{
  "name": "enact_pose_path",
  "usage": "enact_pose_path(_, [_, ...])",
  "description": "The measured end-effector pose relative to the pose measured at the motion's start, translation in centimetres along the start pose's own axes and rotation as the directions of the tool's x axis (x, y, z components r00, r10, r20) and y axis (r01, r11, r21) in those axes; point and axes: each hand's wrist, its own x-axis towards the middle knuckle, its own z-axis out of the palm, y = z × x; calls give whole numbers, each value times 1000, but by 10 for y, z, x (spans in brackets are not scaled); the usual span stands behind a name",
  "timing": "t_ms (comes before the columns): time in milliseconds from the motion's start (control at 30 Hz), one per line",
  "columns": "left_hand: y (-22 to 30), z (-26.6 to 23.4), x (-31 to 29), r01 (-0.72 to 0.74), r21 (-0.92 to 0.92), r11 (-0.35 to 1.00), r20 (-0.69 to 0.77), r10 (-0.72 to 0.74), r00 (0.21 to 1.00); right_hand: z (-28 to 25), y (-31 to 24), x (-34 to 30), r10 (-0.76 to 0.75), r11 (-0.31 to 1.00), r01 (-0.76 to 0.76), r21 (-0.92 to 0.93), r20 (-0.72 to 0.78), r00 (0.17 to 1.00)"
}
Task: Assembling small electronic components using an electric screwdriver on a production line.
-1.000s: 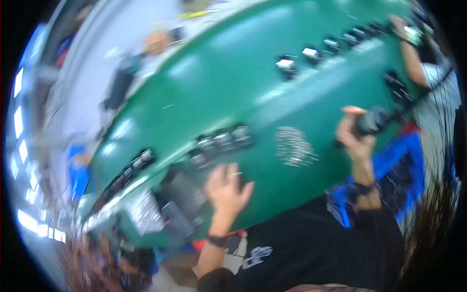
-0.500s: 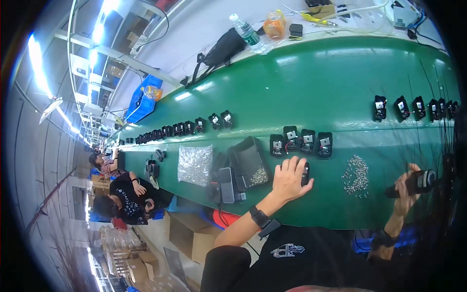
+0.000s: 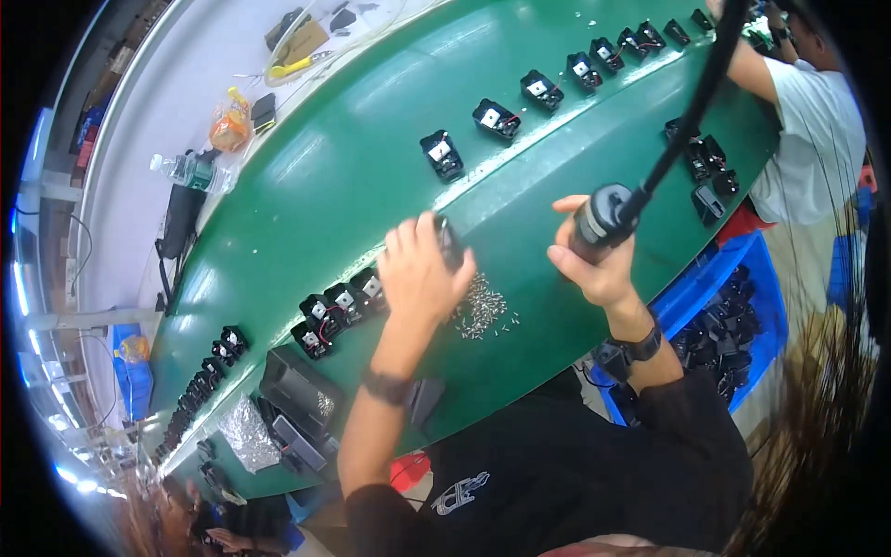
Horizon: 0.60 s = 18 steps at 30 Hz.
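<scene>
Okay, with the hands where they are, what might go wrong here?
Loose screws lie in an open pile by the left hand, which might brush and scatter them. That hand, holding a black case, could also nudge the row of cases beside it. The cord on the black tool in the right hand might snag.

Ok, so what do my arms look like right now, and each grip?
Your left grip and right grip are bare, ungloved hands. You wear a dark left wristband and a dark right wristband. Both sleeves are black, leaving the forearms uncovered.
</scene>
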Motion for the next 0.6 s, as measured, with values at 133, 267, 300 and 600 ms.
enact_pose_path(133, [-3,18,22,67,37,997,80,-70,994,-15,19,-20,-99,995,99,-2,-27,995])
enact_pose_path(267, [-11,24,19,171,43,984,49,-173,984,-18,14,-23,-162,987,162,-4,-61,985])
enact_pose_path(300, [-13,24,17,190,32,981,36,-191,981,-16,12,-21,-153,988,153,-5,-41,987])
enact_pose_path(600, [-21,30,-12,177,-63,982,-91,-182,979,-30,35,-2,-67,996,65,69,35,997])
